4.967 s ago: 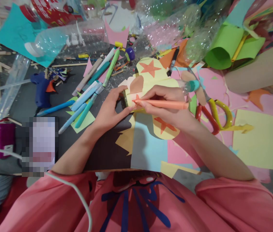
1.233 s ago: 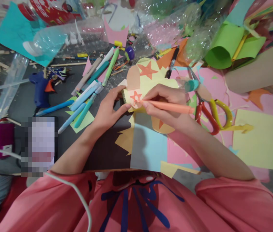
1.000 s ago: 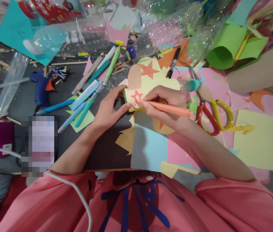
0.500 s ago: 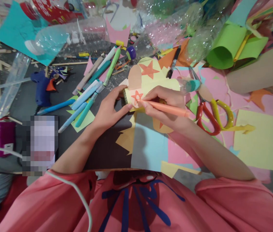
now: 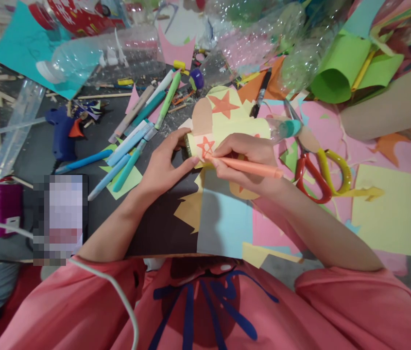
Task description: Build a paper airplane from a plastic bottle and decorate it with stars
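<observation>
A plastic bottle wrapped in pale yellow paper (image 5: 249,127) lies on its side in front of me, its teal-capped neck pointing right. Rounded paper flaps with orange stars stick out from it. My left hand (image 5: 169,163) grips the bottle's left end, thumb in front and fingers behind, partly hidden. In my right hand (image 5: 247,150) is an orange marker (image 5: 252,167), its tip on an outlined star (image 5: 206,146) at the bottle's left end. A tan rounded paper piece (image 5: 203,116) stands up just behind that star.
Several markers (image 5: 143,116) lie left of the bottle, near a blue glue gun (image 5: 63,133) and a phone (image 5: 67,209). Scissors (image 5: 313,177) rest at right on pink paper. Clear bottles (image 5: 111,53) lie along the back. Another person's arm (image 5: 391,107) reaches in from the right.
The marker tip has shifted slightly down and left on the star, and more orange lines now show inside it. My left hand stays in place on the bottle.
</observation>
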The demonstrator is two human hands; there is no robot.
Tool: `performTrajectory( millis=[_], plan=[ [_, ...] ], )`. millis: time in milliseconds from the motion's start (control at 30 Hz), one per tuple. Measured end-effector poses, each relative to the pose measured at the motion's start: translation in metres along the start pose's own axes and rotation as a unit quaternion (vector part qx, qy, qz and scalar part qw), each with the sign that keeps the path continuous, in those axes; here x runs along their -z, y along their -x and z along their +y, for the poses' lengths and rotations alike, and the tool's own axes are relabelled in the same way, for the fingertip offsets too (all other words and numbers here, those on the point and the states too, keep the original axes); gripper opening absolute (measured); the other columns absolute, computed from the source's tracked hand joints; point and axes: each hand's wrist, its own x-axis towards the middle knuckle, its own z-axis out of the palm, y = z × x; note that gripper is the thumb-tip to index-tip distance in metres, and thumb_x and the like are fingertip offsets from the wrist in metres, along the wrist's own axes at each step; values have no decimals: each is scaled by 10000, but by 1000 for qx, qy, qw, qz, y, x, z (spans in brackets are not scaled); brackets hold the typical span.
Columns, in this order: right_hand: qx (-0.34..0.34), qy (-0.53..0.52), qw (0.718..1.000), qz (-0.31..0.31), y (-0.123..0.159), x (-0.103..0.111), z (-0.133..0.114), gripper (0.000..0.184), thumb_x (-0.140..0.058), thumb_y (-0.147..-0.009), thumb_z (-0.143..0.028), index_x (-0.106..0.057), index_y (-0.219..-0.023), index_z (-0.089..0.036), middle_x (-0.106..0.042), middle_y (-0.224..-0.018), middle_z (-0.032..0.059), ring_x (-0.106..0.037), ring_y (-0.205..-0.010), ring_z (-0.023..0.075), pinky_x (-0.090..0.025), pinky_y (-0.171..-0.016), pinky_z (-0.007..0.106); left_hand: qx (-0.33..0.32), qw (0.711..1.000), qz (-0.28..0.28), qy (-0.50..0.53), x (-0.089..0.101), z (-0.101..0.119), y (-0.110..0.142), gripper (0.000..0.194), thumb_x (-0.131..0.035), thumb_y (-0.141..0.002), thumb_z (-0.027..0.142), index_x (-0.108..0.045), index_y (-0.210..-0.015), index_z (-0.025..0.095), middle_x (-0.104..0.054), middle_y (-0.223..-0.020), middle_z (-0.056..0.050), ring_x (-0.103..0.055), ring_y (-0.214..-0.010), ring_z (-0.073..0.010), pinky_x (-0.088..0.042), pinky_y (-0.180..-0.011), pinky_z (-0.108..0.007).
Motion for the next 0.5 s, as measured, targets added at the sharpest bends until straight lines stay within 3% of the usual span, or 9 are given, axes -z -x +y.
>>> performTrajectory(
  millis=[200, 500],
  plan=[
    [4, -34, 999, 42, 1, 2, -3, 188, -649, -887, -202, -579, -714, -232, -637, -665, -26, -559, -584, 127, -441, -537, 282, 0, 1000, 3, -2, 0, 0, 1, 597, -541, -942, 575, -498, -1403, 198, -610, -1417, -103, -629, -1238, -253, -526, -1070, -394],
    [22, 18, 999, 35, 0, -1, 0, 208, -642, -898, -201, -572, -704, -226, -615, -661, -25, -542, -608, 120, -436, -580, 276, -1, 1000, 2, 0, 0, 1, 0, 613, -521, -943, 606, -490, -1413, 212, -613, -1410, -109, -631, -1249, -269, -528, -1074, -395]
  ],
)
